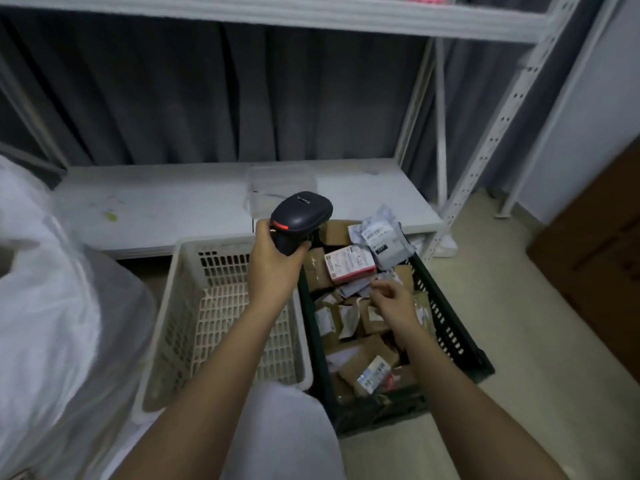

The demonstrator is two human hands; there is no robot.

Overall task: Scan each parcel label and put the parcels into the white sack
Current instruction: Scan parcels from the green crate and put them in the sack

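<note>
A: Where are we with the parcels?

B: Most of the work looks to be ahead of us. The dark crate on the floor is heaped with brown boxes and grey mailers, with a red-and-white box sitting near the top of the pile.

A: And the white sack?

B: It's at our left, well apart from the dark crate, with the pale basket standing between them. We can't see into its mouth, so we can't tell how many parcels are in it.

A: What are our hands doing?

B: Our left hand has its fingers wrapped round the handle of the scanner, held up above the near edges of the two crates with its head tilted toward the parcels. Our right hand is down over the pile with its fingers loosely bent, right at a crumpled grey mailer. Whether it is pinching that mailer we can't tell, as the picture is too soft there.

A: So the step in hand?

B: We judge it as picking the next parcel to scan; bagging comes after.
</note>
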